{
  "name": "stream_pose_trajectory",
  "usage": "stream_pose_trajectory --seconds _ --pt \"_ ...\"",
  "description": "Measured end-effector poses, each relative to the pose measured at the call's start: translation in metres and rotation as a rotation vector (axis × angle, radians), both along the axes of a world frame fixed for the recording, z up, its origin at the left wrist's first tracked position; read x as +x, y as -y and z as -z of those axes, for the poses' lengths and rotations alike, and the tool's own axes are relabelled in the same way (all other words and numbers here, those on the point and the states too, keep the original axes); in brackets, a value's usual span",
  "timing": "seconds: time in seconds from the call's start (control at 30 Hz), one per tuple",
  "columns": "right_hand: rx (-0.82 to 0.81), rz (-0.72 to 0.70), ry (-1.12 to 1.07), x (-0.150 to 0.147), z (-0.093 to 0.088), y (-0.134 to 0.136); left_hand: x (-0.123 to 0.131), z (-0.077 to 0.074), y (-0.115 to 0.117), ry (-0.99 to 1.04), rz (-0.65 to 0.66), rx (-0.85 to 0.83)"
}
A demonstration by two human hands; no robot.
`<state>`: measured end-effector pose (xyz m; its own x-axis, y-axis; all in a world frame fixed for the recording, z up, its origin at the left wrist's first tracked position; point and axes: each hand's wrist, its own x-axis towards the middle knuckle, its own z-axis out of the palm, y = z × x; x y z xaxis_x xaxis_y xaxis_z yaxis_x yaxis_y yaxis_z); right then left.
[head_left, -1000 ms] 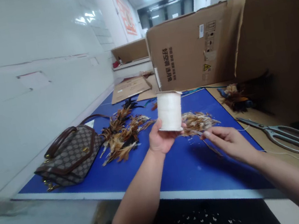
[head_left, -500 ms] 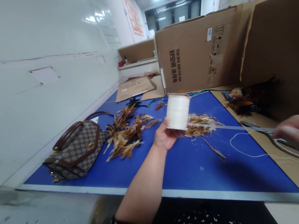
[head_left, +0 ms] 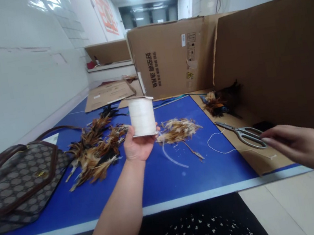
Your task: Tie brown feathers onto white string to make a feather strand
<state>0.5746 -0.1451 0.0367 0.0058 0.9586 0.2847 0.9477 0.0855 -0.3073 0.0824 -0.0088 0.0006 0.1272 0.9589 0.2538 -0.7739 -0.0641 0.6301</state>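
My left hand [head_left: 139, 147] is wrapped round a spool of white ribbon [head_left: 142, 116], held upright above the blue table. A loose end of the ribbon [head_left: 172, 160] curves down from the spool toward the right. On the right, a pair of scissors [head_left: 246, 135] lies over brown cardboard with its blades pointing away to the left. My right hand [head_left: 296, 143] pinches the end of the scissors' handle between thumb and fingers. Just behind the spool lies a bunch of brown and white feathers [head_left: 179, 129], with a thin stem [head_left: 193, 151] in front of it.
More brown and black feathers [head_left: 97, 138] are spread to the left, beside a patterned handbag [head_left: 21, 182]. Tall cardboard [head_left: 171, 59] walls off the back and right. Dark feathers [head_left: 219, 99] sit in that corner. A white cord [head_left: 220, 151] trails near the scissors.
My right hand has let go of the ribbon's end, which now hangs from the spool, and has come to the scissors' handle. The view has swung to the right.
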Motion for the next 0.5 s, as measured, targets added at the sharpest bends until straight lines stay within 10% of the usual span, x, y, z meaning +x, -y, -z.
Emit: stream_pose_trajectory --seconds 0.2,0.5 --pt "-0.106 0.091 0.15 0.007 0.059 -0.05 0.004 0.004 0.001 -0.031 0.01 -0.03" --pt "-0.179 0.086 0.203 0.009 0.062 -0.067 0.007 0.008 0.001 -0.038 0.039 -0.059"
